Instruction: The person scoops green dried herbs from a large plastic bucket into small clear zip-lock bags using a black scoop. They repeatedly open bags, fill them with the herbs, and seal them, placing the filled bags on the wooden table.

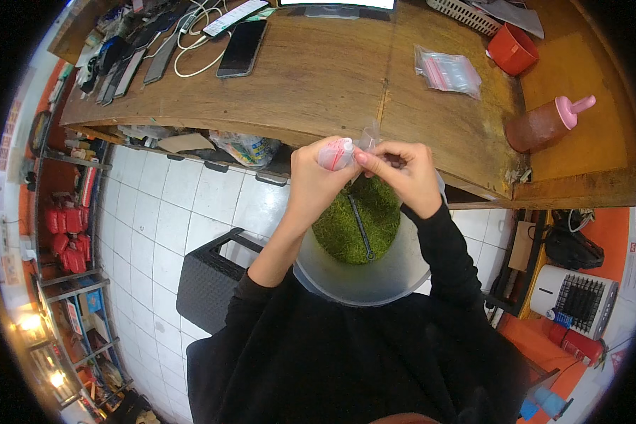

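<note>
Got fingers of left hand (312, 173) and right hand (413, 177) both pinching a red-striped plastic bag (334, 154), right over a tub (364, 288) of green shreds (332, 227).

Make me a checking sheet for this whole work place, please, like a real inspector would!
Surface: brown wooden desk, with dark marks.
Job's things: small clear bag with red marks, in the hands; below, a see-through tub holding green shreds and a slim dark tool.
Clutter: dark phone, flat clear bags, red cup, pink-topped bottle.
Hands: left hand grips the bag; right hand pinches clear plastic beside it.
Cables: white cable looped near the phones.
Surroundings: white tiled floor, black stool, red fire extinguisher.
</note>
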The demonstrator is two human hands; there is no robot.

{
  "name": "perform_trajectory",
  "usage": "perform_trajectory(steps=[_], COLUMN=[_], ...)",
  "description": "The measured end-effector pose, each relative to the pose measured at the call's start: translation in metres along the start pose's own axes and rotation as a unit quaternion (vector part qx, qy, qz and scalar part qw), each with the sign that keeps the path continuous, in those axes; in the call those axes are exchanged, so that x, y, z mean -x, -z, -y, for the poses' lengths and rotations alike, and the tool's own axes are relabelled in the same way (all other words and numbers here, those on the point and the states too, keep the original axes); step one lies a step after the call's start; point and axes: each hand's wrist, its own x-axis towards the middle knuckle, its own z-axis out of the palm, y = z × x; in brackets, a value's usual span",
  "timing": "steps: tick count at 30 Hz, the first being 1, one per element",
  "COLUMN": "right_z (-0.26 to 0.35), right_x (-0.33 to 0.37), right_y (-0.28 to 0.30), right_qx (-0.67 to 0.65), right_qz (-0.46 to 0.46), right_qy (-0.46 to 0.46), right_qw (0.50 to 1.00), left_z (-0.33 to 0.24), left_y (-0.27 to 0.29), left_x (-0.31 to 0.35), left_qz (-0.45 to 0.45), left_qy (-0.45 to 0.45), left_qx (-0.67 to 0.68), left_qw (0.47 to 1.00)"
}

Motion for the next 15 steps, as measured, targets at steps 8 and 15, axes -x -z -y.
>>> perform_trajectory(steps=[8, 15], right_z=[-0.020, -0.008], right_x=[-0.008, 0.001], right_y=[-0.003, -0.007], right_qx=[0.160, 0.207], right_qz=[0.006, -0.088], right_qy=[0.228, 0.145], right_qw=[0.960, 0.963], left_z=[-0.002, -0.003], left_y=[-0.002, -0.011], left_x=[0.000, 0.004], left_qz=[0.032, -0.043], left_qy=[-0.069, -0.136], left_qx=[-0.158, -0.293], left_qw=[0.984, 0.946])
